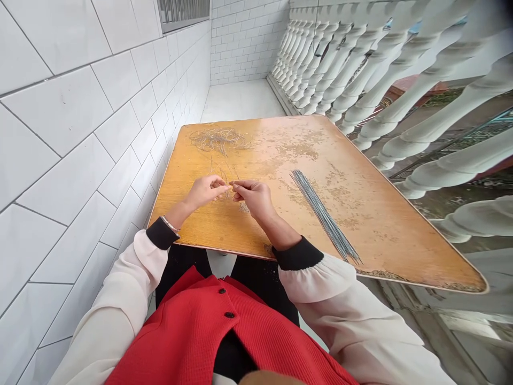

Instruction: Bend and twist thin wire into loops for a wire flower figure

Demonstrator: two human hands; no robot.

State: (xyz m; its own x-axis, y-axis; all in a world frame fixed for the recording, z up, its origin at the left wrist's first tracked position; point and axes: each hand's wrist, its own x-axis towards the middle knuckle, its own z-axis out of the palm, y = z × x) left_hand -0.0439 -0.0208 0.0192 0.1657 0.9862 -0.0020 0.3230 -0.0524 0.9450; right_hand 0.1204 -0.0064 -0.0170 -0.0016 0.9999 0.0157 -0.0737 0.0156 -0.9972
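Note:
My left hand [207, 191] and my right hand [253, 197] meet over the near left part of the wooden table [276, 208]. Both are closed, fingertips pinching thin wire [223, 172] whose loose, curved ends stick out above and below the fingers. The exact grip point is too small to make out. Behind the hands lies a tangled heap of thin wire [218, 139]. To the right of my right hand, a bundle of straight grey metal rods [324, 216] rests slantwise on the tabletop.
A white tiled wall [120, 117] runs close along the table's left side. White balusters [385, 107] line the right side. The tabletop's surface is worn in patches, and its near right corner [476, 283] is chipped.

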